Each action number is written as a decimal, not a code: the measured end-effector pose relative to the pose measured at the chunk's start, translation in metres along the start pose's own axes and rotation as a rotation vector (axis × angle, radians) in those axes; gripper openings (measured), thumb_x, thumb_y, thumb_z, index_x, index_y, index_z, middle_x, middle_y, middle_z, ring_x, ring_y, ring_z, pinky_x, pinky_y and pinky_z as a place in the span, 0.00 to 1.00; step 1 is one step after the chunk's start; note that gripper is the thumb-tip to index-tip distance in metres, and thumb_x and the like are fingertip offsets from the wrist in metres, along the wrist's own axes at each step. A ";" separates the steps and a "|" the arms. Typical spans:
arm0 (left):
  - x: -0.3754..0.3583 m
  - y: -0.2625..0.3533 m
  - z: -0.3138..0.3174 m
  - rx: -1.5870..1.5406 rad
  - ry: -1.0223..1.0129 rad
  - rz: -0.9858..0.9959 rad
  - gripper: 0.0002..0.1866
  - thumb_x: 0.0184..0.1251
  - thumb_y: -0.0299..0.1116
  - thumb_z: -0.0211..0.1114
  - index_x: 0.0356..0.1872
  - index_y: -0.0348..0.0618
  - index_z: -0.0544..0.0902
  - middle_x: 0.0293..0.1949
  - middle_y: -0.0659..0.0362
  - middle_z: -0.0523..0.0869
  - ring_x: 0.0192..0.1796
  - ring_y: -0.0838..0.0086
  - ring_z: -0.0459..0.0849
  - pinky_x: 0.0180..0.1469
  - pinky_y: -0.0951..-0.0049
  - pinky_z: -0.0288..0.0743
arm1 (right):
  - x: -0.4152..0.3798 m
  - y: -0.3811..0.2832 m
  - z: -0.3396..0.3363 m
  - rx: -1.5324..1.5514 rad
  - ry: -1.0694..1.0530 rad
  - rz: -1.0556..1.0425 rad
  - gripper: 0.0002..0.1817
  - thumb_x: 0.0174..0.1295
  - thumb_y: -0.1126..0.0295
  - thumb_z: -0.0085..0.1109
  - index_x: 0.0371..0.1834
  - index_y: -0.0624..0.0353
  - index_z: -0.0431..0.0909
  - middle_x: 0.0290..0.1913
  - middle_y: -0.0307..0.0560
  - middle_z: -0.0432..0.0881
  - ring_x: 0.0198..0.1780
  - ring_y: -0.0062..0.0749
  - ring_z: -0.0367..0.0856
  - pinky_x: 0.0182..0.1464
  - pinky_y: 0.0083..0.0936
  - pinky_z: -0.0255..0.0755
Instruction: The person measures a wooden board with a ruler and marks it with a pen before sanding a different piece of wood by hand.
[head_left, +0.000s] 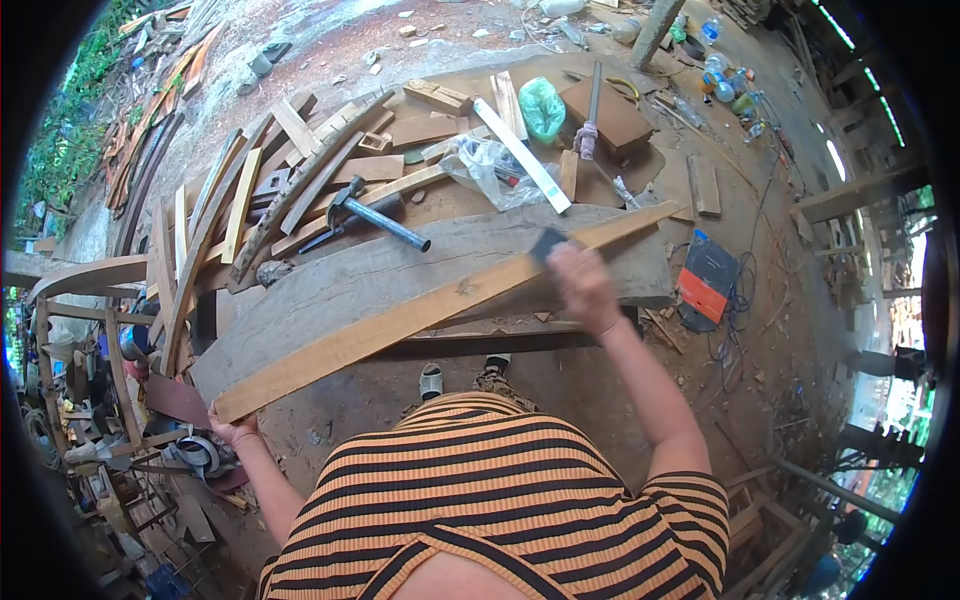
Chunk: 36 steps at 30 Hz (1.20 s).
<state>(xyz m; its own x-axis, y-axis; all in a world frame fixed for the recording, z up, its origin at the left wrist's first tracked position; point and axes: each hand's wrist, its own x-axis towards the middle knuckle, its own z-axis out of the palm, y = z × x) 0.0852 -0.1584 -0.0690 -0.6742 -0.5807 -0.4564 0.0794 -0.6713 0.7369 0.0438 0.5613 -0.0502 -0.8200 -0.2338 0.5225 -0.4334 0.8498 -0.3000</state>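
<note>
A long, tapering wooden board [400, 313] lies slantwise over the grey slab of a workbench [300, 320]. My left hand [234, 428] is closed around the board's wide near end, at the left. Toward the narrow far end, my right hand [585, 285] is closed on a dark, flat sanding block [547, 246], which overlaps the board's face; both are smeared by motion. Past the board, a hammer [375, 215] rests on the bench's far side, its handle pointing right.
Behind the bench lie many wood offcuts [240, 205], a clear plastic bag [490, 170] and a green bag [543, 108]. An orange and black flat case [706, 280] sits on the ground to the right, beside dark cables [742, 275]. A cluttered rack [115, 370] stands left.
</note>
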 end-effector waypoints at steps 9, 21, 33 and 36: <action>-0.002 0.010 -0.005 0.027 -0.042 -0.010 0.15 0.58 0.44 0.57 0.36 0.46 0.85 0.38 0.58 0.88 0.44 0.59 0.85 0.49 0.51 0.78 | -0.039 0.236 -0.026 -0.405 -0.058 0.866 0.19 0.69 0.61 0.47 0.55 0.61 0.78 0.60 0.57 0.77 0.62 0.47 0.74 0.65 0.41 0.64; -0.007 -0.020 -0.010 -0.086 -0.258 -0.073 0.16 0.59 0.41 0.55 0.37 0.41 0.84 0.43 0.53 0.86 0.50 0.57 0.83 0.57 0.52 0.74 | 0.000 -0.121 0.036 0.273 -0.104 0.156 0.17 0.61 0.70 0.57 0.53 0.60 0.77 0.58 0.57 0.77 0.64 0.47 0.72 0.67 0.45 0.59; 0.022 -0.028 -0.005 0.001 0.050 -0.204 0.15 0.64 0.42 0.50 0.31 0.44 0.81 0.24 0.59 0.78 0.31 0.62 0.77 0.38 0.57 0.76 | -0.018 -0.120 -0.011 0.772 -0.115 0.846 0.16 0.68 0.65 0.56 0.54 0.63 0.79 0.41 0.48 0.84 0.42 0.23 0.78 0.48 0.23 0.72; 0.021 -0.029 0.002 0.015 0.144 -0.119 0.19 0.65 0.49 0.51 0.27 0.45 0.77 0.25 0.60 0.77 0.32 0.63 0.77 0.36 0.58 0.75 | -0.019 -0.130 -0.007 0.714 -0.096 0.845 0.17 0.69 0.64 0.56 0.53 0.64 0.78 0.40 0.48 0.84 0.41 0.23 0.78 0.47 0.23 0.72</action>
<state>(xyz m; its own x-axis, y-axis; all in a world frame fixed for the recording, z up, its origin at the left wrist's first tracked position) 0.0676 -0.1505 -0.0991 -0.5660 -0.5585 -0.6064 -0.0058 -0.7328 0.6804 0.1187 0.4582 -0.0158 -0.9654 0.2305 -0.1220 0.1884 0.2932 -0.9373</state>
